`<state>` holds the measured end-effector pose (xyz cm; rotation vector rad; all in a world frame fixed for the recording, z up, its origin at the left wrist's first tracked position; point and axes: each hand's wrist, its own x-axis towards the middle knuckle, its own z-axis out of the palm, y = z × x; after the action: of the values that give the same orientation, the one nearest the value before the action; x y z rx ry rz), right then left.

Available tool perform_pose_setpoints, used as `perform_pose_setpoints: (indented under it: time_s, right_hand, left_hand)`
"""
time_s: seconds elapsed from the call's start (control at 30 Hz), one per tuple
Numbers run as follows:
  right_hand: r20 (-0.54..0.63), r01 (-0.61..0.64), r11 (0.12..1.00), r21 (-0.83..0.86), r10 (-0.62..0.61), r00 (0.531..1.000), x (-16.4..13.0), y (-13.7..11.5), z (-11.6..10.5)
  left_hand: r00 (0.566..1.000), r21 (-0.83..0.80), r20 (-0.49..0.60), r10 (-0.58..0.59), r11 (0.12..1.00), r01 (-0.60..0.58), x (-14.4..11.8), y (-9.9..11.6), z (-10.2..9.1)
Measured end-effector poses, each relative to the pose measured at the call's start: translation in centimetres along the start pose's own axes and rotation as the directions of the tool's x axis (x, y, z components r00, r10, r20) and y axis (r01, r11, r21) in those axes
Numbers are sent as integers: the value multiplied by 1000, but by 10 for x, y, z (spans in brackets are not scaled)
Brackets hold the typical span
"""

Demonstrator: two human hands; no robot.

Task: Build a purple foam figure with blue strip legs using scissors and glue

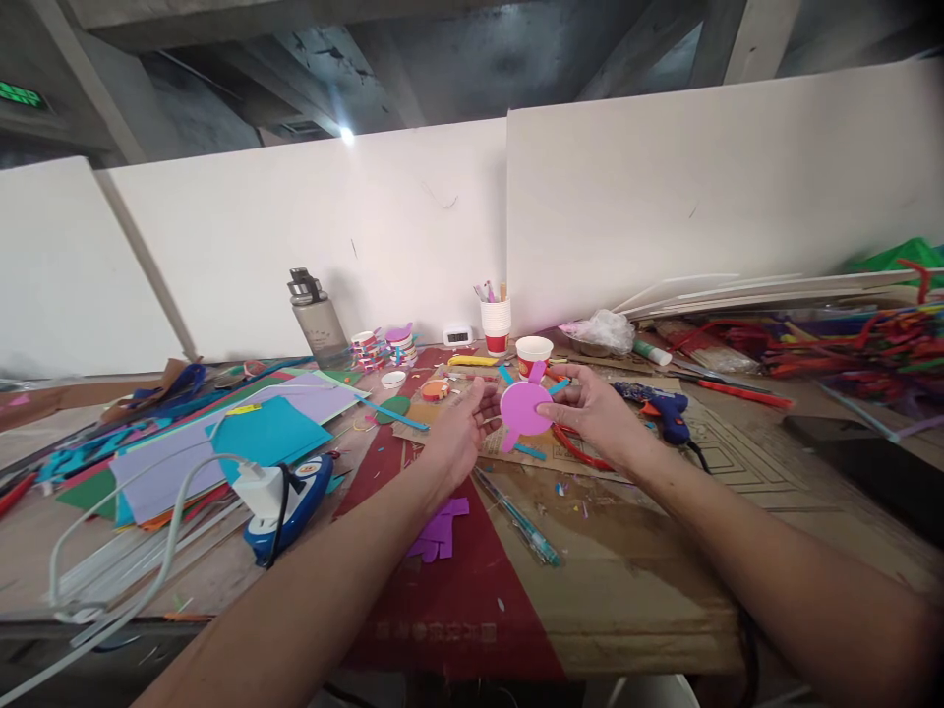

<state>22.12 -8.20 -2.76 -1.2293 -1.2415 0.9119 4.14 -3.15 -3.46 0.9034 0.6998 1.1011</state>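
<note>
The right hand (pixel 590 408) grips the purple disc (pixel 522 408) by its right edge above the cardboard (pixel 626 600), apparently to keep its face unobstructed; the left hand (pixel 460 431), loosely open, stands beside the opposite edge, contact indeterminable.

Green sign (pixel 21 95), cardboard print (pixel 435 632): illegible

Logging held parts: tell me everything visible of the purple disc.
The purple disc is round and flat, and looks like paper or thin foam. Purple tabs stick out at its upper right and lower left; blue strips show past its edge at upper left, upper right and lower right, their joins hidden. It is held up, face toward the camera, in front of a paper cup. The right hand pinches its right edge, thumb on the front; the left hand is at its left edge, contact unclear.
</note>
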Motion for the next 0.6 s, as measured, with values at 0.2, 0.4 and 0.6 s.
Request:
perform_pose_setpoints:
  time_s: [0.2, 0.4, 0.6]
  right_hand:
    - [27, -4, 1000, -4, 4, 1000, 0, 1, 0]
    - [66, -10, 999, -41, 12, 998, 0, 2, -1]
    - [77, 37, 996, -77, -31, 997, 2, 9, 0]
  left_hand:
    - [998, 83, -62, 33, 996, -28, 1, 4, -6]
    - [995, 176, 98, -32, 984, 14, -4, -1, 2]
    - [974, 250, 200, -104, 967, 52, -2, -4, 0]
